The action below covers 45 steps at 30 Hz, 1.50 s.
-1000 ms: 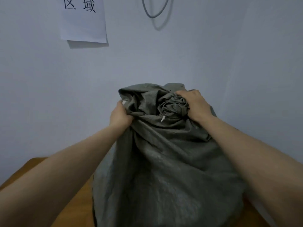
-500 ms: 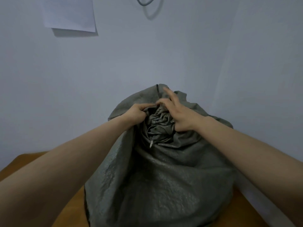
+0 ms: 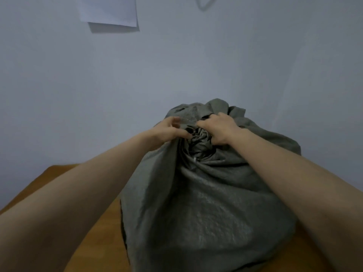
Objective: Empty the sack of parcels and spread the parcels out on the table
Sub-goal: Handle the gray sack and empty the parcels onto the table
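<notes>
A bulging grey woven sack point(image 3: 206, 203) stands upright on the wooden table point(image 3: 102, 238), its top bunched and twisted. At the left of the twisted neck, my left hand point(image 3: 169, 130) pinches the fabric with thumb and fingers. My right hand point(image 3: 218, 128) grips the bunched fabric on the right side of the neck, fingers curled into the folds. The parcels are hidden inside the sack.
A plain white wall rises right behind the sack, with a corner to the right. A sheet of paper point(image 3: 109, 10) hangs on the wall at upper left. The table's back left corner point(image 3: 53, 167) shows beside my left forearm.
The sack's top has sunk lower and its twist has loosened. Both hands have shifted grip at the neck; my right hand's fingers, spread half a second ago, now curl into the fabric.
</notes>
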Each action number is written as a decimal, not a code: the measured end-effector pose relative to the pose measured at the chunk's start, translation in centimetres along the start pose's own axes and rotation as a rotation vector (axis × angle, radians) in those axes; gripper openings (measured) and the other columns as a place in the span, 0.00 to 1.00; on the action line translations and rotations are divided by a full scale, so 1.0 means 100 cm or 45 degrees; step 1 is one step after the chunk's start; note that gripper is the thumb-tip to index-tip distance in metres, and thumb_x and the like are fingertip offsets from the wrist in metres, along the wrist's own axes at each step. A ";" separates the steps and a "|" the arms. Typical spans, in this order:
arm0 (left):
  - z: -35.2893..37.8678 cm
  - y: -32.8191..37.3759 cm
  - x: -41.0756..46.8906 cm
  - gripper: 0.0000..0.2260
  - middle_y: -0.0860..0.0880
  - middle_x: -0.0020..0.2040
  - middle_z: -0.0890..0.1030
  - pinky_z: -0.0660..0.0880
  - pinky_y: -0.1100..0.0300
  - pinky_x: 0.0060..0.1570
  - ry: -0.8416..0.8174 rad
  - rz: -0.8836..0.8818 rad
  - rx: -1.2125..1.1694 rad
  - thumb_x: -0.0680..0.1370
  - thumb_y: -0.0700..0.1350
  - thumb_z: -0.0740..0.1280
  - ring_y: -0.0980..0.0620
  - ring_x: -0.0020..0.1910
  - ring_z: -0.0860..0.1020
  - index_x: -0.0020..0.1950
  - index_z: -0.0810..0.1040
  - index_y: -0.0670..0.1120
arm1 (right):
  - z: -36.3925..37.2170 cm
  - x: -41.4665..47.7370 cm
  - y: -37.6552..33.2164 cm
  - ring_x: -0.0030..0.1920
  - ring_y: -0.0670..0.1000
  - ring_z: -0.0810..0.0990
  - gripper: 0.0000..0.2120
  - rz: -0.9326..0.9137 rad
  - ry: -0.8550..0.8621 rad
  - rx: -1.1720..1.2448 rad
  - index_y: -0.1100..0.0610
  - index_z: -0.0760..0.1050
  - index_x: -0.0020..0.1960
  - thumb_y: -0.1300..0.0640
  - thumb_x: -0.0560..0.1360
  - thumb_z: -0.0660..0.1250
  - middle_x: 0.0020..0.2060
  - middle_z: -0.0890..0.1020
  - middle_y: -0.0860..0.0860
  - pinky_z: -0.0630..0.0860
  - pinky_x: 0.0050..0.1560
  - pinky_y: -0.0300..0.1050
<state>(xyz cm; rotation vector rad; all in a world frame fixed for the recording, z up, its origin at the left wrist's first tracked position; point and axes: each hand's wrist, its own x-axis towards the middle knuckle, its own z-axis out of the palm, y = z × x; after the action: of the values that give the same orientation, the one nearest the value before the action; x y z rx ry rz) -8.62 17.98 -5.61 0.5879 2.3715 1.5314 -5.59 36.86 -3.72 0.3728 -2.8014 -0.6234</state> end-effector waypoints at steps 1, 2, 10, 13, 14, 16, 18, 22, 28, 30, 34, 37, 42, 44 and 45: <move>-0.007 -0.006 -0.003 0.49 0.45 0.73 0.64 0.66 0.53 0.67 -0.067 -0.057 0.189 0.66 0.49 0.78 0.46 0.70 0.66 0.78 0.52 0.44 | 0.000 -0.001 0.002 0.60 0.54 0.73 0.22 0.056 0.037 0.002 0.48 0.68 0.62 0.56 0.70 0.67 0.56 0.78 0.51 0.66 0.58 0.50; -0.013 -0.011 -0.008 0.59 0.46 0.77 0.56 0.61 0.51 0.72 -0.149 -0.140 0.391 0.60 0.56 0.79 0.46 0.75 0.58 0.79 0.43 0.47 | 0.000 -0.001 0.004 0.61 0.54 0.72 0.20 0.115 0.083 0.004 0.48 0.68 0.61 0.57 0.70 0.67 0.56 0.78 0.50 0.65 0.59 0.50; -0.009 -0.102 -0.010 0.54 0.41 0.77 0.56 0.63 0.47 0.70 -0.227 -0.433 0.980 0.67 0.65 0.71 0.40 0.74 0.60 0.77 0.35 0.53 | 0.013 0.005 0.014 0.63 0.58 0.65 0.13 0.211 0.472 -0.155 0.58 0.79 0.48 0.66 0.64 0.71 0.57 0.77 0.58 0.55 0.62 0.55; -0.019 -0.106 0.000 0.27 0.42 0.69 0.71 0.68 0.53 0.64 -0.070 -0.318 1.149 0.78 0.57 0.62 0.42 0.66 0.71 0.73 0.63 0.46 | 0.011 0.004 0.017 0.72 0.58 0.53 0.11 0.126 0.407 -0.223 0.59 0.79 0.46 0.65 0.65 0.72 0.71 0.66 0.59 0.42 0.69 0.67; -0.022 -0.106 0.003 0.22 0.42 0.66 0.74 0.70 0.52 0.62 -0.014 -0.345 1.185 0.80 0.57 0.59 0.42 0.63 0.73 0.69 0.68 0.45 | 0.009 0.004 0.017 0.75 0.59 0.51 0.10 0.117 0.343 -0.231 0.59 0.77 0.49 0.64 0.68 0.70 0.74 0.62 0.57 0.42 0.69 0.70; -0.028 -0.108 0.009 0.19 0.43 0.60 0.76 0.73 0.48 0.60 0.088 -0.425 1.197 0.81 0.56 0.57 0.42 0.58 0.76 0.64 0.73 0.45 | 0.009 0.006 0.018 0.75 0.60 0.52 0.13 0.168 0.219 -0.146 0.59 0.73 0.57 0.65 0.73 0.65 0.74 0.61 0.55 0.57 0.67 0.68; -0.033 -0.108 0.016 0.15 0.43 0.57 0.77 0.74 0.49 0.57 0.177 -0.449 1.149 0.81 0.51 0.58 0.43 0.55 0.77 0.62 0.75 0.45 | 0.010 0.008 0.018 0.70 0.58 0.60 0.16 0.281 0.168 -0.011 0.59 0.67 0.61 0.67 0.74 0.62 0.67 0.68 0.55 0.72 0.50 0.53; -0.043 -0.092 0.029 0.12 0.39 0.57 0.78 0.73 0.51 0.54 0.383 -0.402 0.868 0.79 0.40 0.59 0.40 0.56 0.77 0.60 0.77 0.41 | 0.005 0.016 0.018 0.65 0.56 0.65 0.16 0.377 0.273 0.133 0.60 0.67 0.60 0.69 0.74 0.60 0.60 0.72 0.55 0.67 0.38 0.46; -0.063 -0.061 0.045 0.13 0.34 0.51 0.79 0.70 0.51 0.44 0.691 -0.287 0.274 0.79 0.35 0.56 0.40 0.46 0.76 0.55 0.79 0.38 | -0.009 0.025 0.023 0.63 0.57 0.66 0.17 0.472 0.426 0.233 0.61 0.68 0.58 0.73 0.72 0.57 0.58 0.72 0.55 0.62 0.37 0.46; -0.062 -0.064 0.046 0.15 0.36 0.47 0.78 0.68 0.53 0.42 0.701 -0.310 0.202 0.79 0.34 0.54 0.42 0.43 0.74 0.55 0.79 0.38 | -0.008 0.025 0.021 0.63 0.57 0.66 0.18 0.461 0.423 0.231 0.61 0.68 0.59 0.74 0.72 0.57 0.59 0.72 0.55 0.61 0.36 0.45; -0.071 -0.058 0.054 0.15 0.35 0.47 0.78 0.66 0.53 0.42 0.745 -0.244 0.017 0.79 0.34 0.55 0.42 0.45 0.74 0.56 0.79 0.38 | -0.024 0.032 0.022 0.64 0.57 0.65 0.19 0.497 0.482 0.262 0.61 0.68 0.59 0.75 0.71 0.56 0.59 0.72 0.56 0.64 0.38 0.47; -0.074 -0.054 0.055 0.14 0.31 0.52 0.79 0.65 0.53 0.42 0.765 -0.194 -0.042 0.78 0.34 0.56 0.39 0.50 0.77 0.56 0.79 0.39 | -0.027 0.032 0.019 0.64 0.57 0.65 0.19 0.534 0.487 0.251 0.61 0.68 0.59 0.76 0.71 0.56 0.60 0.72 0.56 0.65 0.39 0.48; -0.085 -0.039 0.057 0.14 0.33 0.52 0.79 0.68 0.53 0.43 0.795 -0.129 -0.078 0.78 0.35 0.56 0.37 0.51 0.78 0.55 0.80 0.41 | -0.052 0.039 0.026 0.63 0.57 0.66 0.19 0.547 0.555 0.222 0.61 0.68 0.59 0.75 0.72 0.56 0.60 0.72 0.56 0.60 0.37 0.47; -0.086 -0.030 0.057 0.14 0.33 0.54 0.79 0.71 0.51 0.43 0.828 -0.098 -0.076 0.78 0.36 0.56 0.35 0.53 0.78 0.55 0.80 0.41 | -0.058 0.039 0.028 0.63 0.58 0.66 0.19 0.586 0.573 0.210 0.61 0.68 0.59 0.75 0.72 0.56 0.60 0.72 0.57 0.60 0.35 0.46; -0.086 -0.028 0.056 0.13 0.33 0.54 0.79 0.72 0.49 0.44 0.834 -0.088 -0.065 0.79 0.36 0.57 0.34 0.54 0.78 0.55 0.80 0.41 | -0.056 0.038 0.028 0.63 0.58 0.66 0.19 0.585 0.572 0.196 0.61 0.67 0.60 0.75 0.72 0.56 0.60 0.72 0.57 0.59 0.35 0.46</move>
<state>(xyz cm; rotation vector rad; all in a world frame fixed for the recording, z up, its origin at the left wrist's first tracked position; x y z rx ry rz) -17.73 12.64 -4.64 -0.0310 2.7435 1.9702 -8.08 36.05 3.19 -0.1012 -2.3800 -0.1890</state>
